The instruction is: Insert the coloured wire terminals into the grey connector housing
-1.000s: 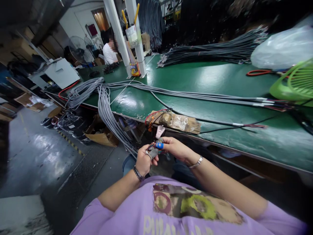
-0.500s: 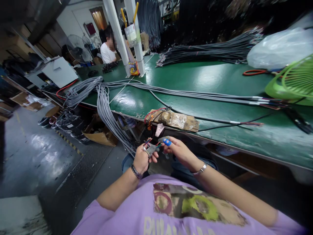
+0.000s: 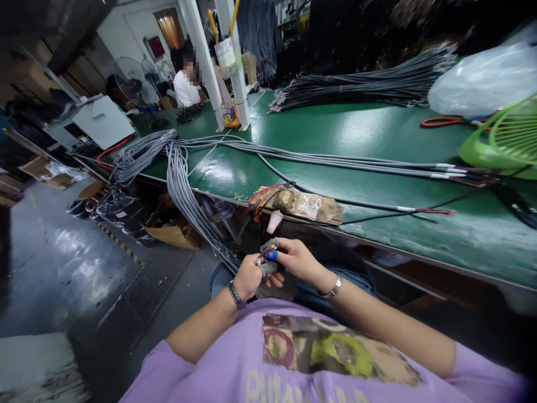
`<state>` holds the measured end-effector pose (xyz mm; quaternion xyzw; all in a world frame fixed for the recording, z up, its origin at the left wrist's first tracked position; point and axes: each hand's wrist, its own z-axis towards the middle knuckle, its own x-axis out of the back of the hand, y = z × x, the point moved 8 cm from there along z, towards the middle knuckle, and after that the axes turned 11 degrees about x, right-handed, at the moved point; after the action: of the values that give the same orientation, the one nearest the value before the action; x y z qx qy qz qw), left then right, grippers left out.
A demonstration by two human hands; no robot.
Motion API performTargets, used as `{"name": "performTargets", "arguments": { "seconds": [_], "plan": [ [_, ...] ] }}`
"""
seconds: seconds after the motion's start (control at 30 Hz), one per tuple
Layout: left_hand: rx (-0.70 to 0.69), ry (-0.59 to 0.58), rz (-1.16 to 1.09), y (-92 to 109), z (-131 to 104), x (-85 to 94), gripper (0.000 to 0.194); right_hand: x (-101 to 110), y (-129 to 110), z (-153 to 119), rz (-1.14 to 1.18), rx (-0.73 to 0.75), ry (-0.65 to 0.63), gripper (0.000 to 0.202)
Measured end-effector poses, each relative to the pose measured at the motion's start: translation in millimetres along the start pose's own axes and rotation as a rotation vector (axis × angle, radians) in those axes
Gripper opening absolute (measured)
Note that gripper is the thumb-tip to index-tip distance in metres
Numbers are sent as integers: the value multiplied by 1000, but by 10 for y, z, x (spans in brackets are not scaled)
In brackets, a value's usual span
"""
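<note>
Below the bench edge, my left hand (image 3: 250, 276) is closed around the end of a grey cable, with a grey cover on its thumb. Thin coloured wires (image 3: 265, 252) stick up out of that grip. My right hand (image 3: 298, 259), wearing a blue wrap and a grey cover on its fingers, pinches these wires right beside the left thumb. Grey cables (image 3: 181, 182) droop in a bundle off the bench toward my left hand. Just above my hands, a wooden block (image 3: 304, 206) wrapped in tape lies at the bench edge, with a pale pink piece (image 3: 274, 221) hanging from it.
More grey cables (image 3: 335, 162) stretch along the green bench (image 3: 369, 131). Black cables (image 3: 356, 87) lie behind, near a plastic bag (image 3: 482, 84) and a green fan (image 3: 503, 143). A person (image 3: 185, 87) sits beyond the white posts (image 3: 239, 84). Cardboard boxes (image 3: 174, 226) stand on the floor.
My right hand has moved left and down, closer to my left hand, and the coloured wires now lie gathered between both hands. Earlier they fanned out above the left hand.
</note>
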<state>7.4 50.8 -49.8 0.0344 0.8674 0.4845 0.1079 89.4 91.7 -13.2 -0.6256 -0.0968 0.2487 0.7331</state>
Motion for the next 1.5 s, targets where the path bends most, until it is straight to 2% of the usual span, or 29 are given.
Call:
{"name": "performTargets", "arguments": {
  "seconds": [0.13, 0.2, 0.3, 0.47, 0.63, 0.73, 0.93, 1.03, 1.13, 1.23, 1.3, 1.5],
  "plan": [
    [-34, 116, -145, 17, -14, 83, 36, 154, 138, -36, 113, -23, 222, 27],
    [-60, 144, -203, 41, -14, 117, 35, 219, 228, -74, 171, -66, 291, 32],
    [-98, 158, -232, 67, 0, 139, 33, 207, 257, -89, 161, -103, 231, 32],
    [-94, 127, -132, 65, 28, 92, 33, 108, 91, -13, 55, -45, 59, 27],
    [-49, 79, 35, 109, 20, 69, 38, 80, -38, 77, -105, 13, -10, 23],
    [-77, 118, 7, 135, 5, 117, 38, 50, -69, 106, -144, 52, -26, 22],
    [-164, 281, -239, 87, -10, 246, 37, 102, 54, 78, -216, 26, 89, 24],
    [-174, 325, -302, 77, -19, 268, 41, 119, 102, 52, -202, -4, 146, 26],
    [-160, 289, -260, 92, -21, 226, 37, 86, 112, 36, -115, -41, 167, 29],
    [-123, 167, -117, 96, -6, 114, 32, -18, 104, 39, -54, -59, 83, 30],
    [-113, 133, -73, 89, -7, 87, 31, -45, 109, 46, -58, -49, 59, 30],
    [-181, 254, -235, 97, -42, 220, 33, 128, 284, 23, 20, -75, 290, 41]
  ]
}}
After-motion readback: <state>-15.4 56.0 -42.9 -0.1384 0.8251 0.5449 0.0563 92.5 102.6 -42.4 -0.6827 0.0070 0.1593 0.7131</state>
